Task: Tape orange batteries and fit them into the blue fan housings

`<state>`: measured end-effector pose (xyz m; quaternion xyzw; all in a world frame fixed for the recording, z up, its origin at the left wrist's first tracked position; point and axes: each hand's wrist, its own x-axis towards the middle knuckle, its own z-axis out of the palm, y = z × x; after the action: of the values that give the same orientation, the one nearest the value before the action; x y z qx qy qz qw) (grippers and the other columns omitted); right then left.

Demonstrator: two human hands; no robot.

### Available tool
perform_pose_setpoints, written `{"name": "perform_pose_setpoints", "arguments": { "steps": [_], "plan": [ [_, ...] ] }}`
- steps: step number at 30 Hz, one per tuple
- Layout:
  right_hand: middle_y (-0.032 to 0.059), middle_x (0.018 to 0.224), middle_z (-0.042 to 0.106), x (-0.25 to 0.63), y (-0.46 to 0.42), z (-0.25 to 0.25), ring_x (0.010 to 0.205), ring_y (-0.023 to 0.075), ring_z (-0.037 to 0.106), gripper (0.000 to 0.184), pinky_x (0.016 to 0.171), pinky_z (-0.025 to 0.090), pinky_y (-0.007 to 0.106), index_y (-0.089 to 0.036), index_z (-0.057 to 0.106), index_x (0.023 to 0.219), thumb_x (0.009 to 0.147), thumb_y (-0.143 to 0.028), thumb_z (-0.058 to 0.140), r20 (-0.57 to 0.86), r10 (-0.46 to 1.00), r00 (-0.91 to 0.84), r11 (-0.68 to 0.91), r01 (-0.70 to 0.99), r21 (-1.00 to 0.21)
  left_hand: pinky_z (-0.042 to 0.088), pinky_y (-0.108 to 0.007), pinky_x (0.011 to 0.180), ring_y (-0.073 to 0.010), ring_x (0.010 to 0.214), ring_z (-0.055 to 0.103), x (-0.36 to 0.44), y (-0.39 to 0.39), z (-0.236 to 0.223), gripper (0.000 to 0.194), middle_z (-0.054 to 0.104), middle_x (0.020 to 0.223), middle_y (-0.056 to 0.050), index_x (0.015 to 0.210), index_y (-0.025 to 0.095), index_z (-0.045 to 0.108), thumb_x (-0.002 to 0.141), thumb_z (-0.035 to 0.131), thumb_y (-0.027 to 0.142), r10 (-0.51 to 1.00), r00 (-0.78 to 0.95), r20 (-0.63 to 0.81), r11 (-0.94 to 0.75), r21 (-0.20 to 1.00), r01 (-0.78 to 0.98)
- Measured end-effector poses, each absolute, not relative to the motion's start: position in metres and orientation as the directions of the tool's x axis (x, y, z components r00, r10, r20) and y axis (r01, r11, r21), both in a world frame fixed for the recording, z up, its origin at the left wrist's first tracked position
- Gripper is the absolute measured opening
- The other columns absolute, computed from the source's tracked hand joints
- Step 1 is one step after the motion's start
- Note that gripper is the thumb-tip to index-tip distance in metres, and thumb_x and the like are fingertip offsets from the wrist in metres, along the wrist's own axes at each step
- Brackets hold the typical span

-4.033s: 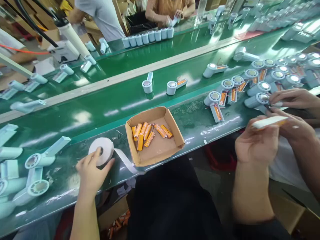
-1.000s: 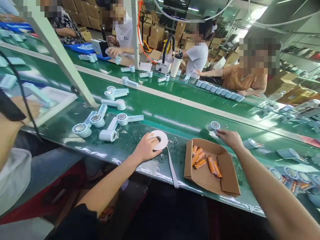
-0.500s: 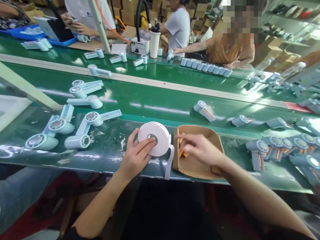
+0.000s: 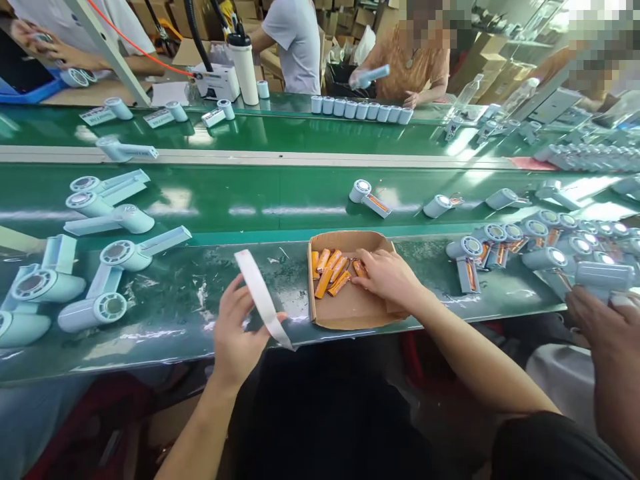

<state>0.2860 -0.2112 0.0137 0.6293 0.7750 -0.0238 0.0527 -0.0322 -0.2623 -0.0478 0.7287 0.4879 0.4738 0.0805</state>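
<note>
Tape roll [image 4: 261,293] gripped; orange cells [image 4: 327,274] at the fingertips
Left hand [image 4: 237,339] holds the roll, likely light; right hand [image 4: 393,275] reaches cells in the cardboard tray [image 4: 345,312] — whether pinched, cannot tell; they look smooth, probably stiff — best held mid-body.

On the far side of the green surface [image 4: 250,181], a white tumbler [image 4: 244,72] stands upright just beside a small white machine [image 4: 219,85], to which an orange hose [image 4: 134,41] reaches, while clear plastic bottles [image 4: 469,93] are to the right of a person in an orange top [image 4: 425,55], with brown cartons [image 4: 495,79] behind them.
</note>
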Motion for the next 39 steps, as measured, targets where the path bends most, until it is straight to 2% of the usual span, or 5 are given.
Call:
{"name": "perform_pose_setpoints", "arguments": {
  "steps": [9, 17, 27, 35, 39],
  "plan": [
    [0.0098, 0.115, 0.082, 0.307, -0.225, -0.003, 0.108, 0.0254, 0.077, 0.042, 0.092, 0.062, 0.040, -0.020, 0.070, 0.129, 0.095, -0.044, 0.062, 0.264, 0.965, 0.003, 0.240, 0.410, -0.880, 0.059, -0.059, 0.106, -0.0375, 0.135, 0.060, -0.009, -0.262, -0.029, 0.041, 0.074, 0.118, -0.010, 0.123, 0.023, 0.068, 0.086, 0.072, 0.005, 0.633, 0.354, 0.688, -0.705, 0.324, 0.631],
    [0.0187, 0.097, 0.081, 0.280, -0.215, 0.001, 0.092, 0.0314, 0.079, 0.028, 0.077, 0.058, 0.035, -0.015, 0.076, 0.110, 0.101, -0.019, 0.050, -0.159, 0.986, -0.045, 0.047, 0.999, 0.009, 0.060, -0.060, 0.105, -0.0388, 0.134, 0.062, -0.004, -0.263, -0.028, 0.053, 0.073, 0.120, -0.010, 0.129, 0.024, 0.066, 0.081, 0.077, 0.004, 0.639, 0.411, 0.651, -0.720, 0.317, 0.618],
    [0.0218, 0.123, 0.075, 0.277, -0.224, -0.001, 0.118, 0.0308, 0.068, 0.034, 0.082, 0.059, 0.034, -0.011, 0.069, 0.121, 0.103, -0.007, 0.041, -0.173, 0.889, -0.424, 0.440, 0.896, 0.062, 0.058, -0.060, 0.108, -0.0386, 0.134, 0.061, 0.002, -0.271, -0.029, 0.057, 0.073, 0.122, -0.010, 0.132, 0.025, 0.067, 0.079, 0.085, 0.011, 0.671, 0.438, 0.598, -0.710, 0.348, 0.613],
    [0.0073, 0.120, 0.080, 0.300, -0.238, 0.005, 0.104, 0.0225, 0.077, 0.026, 0.091, 0.063, 0.036, -0.022, 0.071, 0.122, 0.098, -0.027, 0.060, 0.246, 0.964, -0.096, 0.259, 0.524, -0.811, 0.058, -0.057, 0.104, -0.0355, 0.131, 0.059, -0.001, -0.279, -0.024, 0.055, 0.076, 0.116, -0.008, 0.131, 0.027, 0.069, 0.082, 0.073, 0.003, 0.632, 0.476, 0.612, -0.716, 0.226, 0.661],
    [0.0090, 0.122, 0.080, 0.283, -0.269, 0.009, 0.114, 0.0244, 0.077, 0.028, 0.096, 0.065, 0.039, -0.022, 0.071, 0.123, 0.099, -0.030, 0.061, 0.285, 0.958, -0.043, 0.288, 0.200, -0.937, 0.060, -0.047, 0.097, -0.0339, 0.131, 0.054, 0.002, -0.278, -0.021, 0.056, 0.077, 0.114, -0.006, 0.133, 0.030, 0.071, 0.084, 0.069, 0.002, 0.635, 0.501, 0.588, -0.701, 0.167, 0.693]
  ]
}}
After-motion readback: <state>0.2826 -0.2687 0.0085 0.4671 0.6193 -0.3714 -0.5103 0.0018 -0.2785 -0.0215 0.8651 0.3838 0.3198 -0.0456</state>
